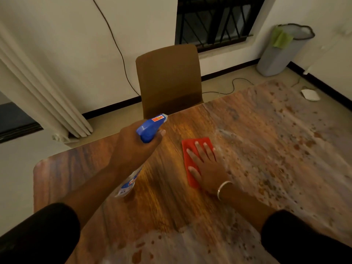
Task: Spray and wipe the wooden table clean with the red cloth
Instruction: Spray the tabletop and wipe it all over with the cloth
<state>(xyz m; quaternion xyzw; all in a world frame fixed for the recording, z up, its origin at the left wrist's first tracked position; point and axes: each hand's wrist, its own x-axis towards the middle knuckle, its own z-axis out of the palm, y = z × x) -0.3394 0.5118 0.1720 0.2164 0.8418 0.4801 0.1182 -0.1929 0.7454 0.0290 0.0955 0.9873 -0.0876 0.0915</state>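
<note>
The wooden table fills the lower frame; its left and middle part looks dark and glossy, while the right side and near edge carry a pale, speckled film of spray. My left hand grips a spray bottle with a blue trigger head, held above the table with its nozzle pointing toward the far edge. My right hand lies flat, fingers spread, pressing the red cloth onto the tabletop at the border between the glossy and the filmy area.
A brown chair stands pushed against the table's far edge. A grey bin with a green cloth on its rim stands at the back right. Cables and a white device lie on the floor. A curtain hangs at left.
</note>
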